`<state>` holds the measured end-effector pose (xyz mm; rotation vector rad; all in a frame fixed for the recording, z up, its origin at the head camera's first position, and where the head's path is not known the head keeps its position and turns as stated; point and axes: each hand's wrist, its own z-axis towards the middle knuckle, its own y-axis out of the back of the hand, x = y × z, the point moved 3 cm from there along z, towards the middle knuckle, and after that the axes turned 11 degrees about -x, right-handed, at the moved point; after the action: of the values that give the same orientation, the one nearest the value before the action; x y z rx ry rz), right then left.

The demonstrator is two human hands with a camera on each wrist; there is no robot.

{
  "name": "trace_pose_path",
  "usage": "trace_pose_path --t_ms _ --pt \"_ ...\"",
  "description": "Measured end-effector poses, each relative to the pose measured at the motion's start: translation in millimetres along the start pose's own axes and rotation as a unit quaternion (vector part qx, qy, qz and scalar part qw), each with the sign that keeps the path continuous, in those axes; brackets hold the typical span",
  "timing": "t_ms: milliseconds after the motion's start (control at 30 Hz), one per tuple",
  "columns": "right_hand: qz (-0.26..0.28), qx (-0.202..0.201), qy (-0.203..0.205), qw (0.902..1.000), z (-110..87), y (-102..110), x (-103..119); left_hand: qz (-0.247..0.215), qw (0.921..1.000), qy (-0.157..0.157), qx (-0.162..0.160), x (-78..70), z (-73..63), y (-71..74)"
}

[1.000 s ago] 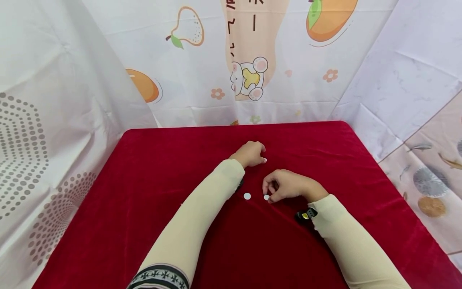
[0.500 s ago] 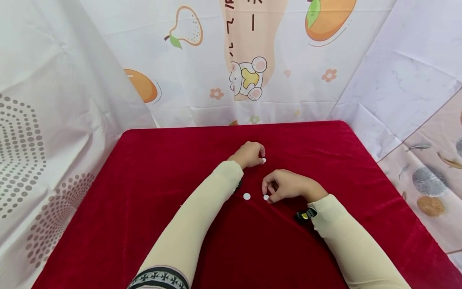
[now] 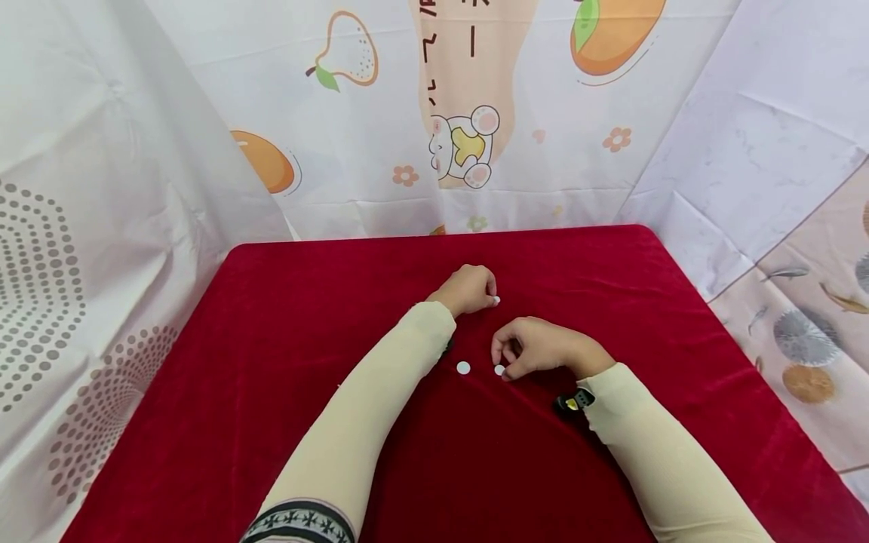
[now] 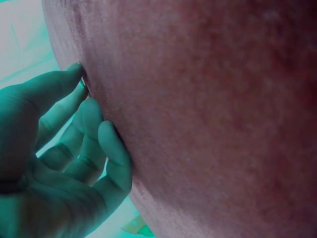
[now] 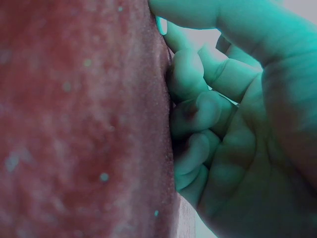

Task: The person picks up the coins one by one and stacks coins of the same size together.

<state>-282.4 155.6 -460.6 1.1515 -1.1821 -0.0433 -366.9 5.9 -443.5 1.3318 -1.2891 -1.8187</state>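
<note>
Printed sheets with pears, oranges and dot patterns hang on three sides of a table draped in one red cloth, seen from the head camera. Two arms in cream sleeves reach across the cloth from the near edge, the left one crossing toward the middle, the right one coming in from the right. A small dark wrist device with a yellow spot sits at the right cuff.

The left hand rests on the cloth near the table's centre, its fingers curled down and close together, fingertips on the fabric; the left wrist view shows those fingers pressed side by side against the red cloth. At its fingertips lies one white disc, touching or just under them; whether it is pinched cannot be told.

The right hand lies nearer the person, knuckles up, fingers curled under and bunched together, as the right wrist view confirms with fingers folded against the cloth. A second disc sits at the tips of its thumb and forefinger, touching them.

A third disc lies free on the cloth just left of that one, between the two forearms. Three discs are counted in all, every one white, round and flat.
</note>
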Motion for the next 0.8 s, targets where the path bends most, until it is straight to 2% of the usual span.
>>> trace_pose_path --t_ms 467,800 --pt "0.002 0.004 0.001 1.0 -0.3 -0.6 1.0 -0.011 0.9998 0.0 -0.015 -3.7 -9.0 4.6" --pt "0.004 0.0 -0.002 1.0 -0.7 0.5 -0.6 -0.021 0.9995 -0.011 -0.019 -13.2 -19.3 12.0"
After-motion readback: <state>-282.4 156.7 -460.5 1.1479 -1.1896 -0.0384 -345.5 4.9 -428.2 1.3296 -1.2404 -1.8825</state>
